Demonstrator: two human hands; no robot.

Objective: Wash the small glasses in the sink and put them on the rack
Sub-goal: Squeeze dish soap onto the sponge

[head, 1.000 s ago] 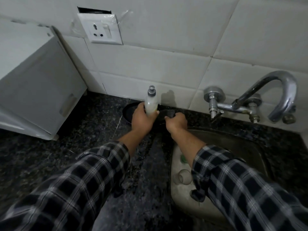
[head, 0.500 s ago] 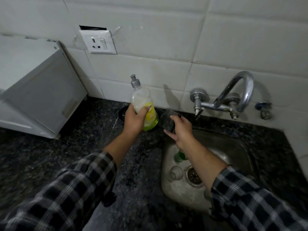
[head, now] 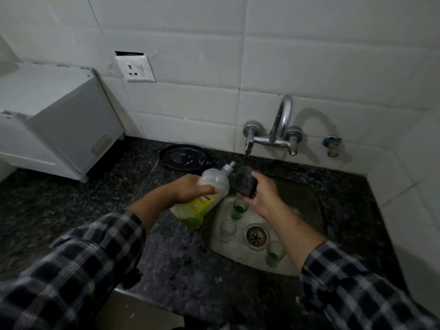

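So we had the dish soap bottle [head: 210,186] in our left hand [head: 188,188], fingers wrapped round its middle and thumb on top. It was tipped over sideways, nozzle pointing right at the dark scrub pad [head: 243,183]. Our right hand [head: 263,195] had that pad, fingers curled under it and thumb clamped on its upper edge, up over the back left corner of the sink [head: 307,206]. Nozzle and pad were pretty much touching, though we couldn't tell if any soap was coming out.

The small glasses were all down in the steel basin, standing upright:
- a green-tinted glass [head: 240,207] right below the pad
- a clear glass [head: 227,229] just left of the drain [head: 256,235]
- another green glass [head: 273,254] near the front, beside our right forearm

The tap [head: 281,129] was on the tiled wall behind the sink, and a black plate [head: 185,157] sat on the speckled counter [head: 71,203] behind the bottle.
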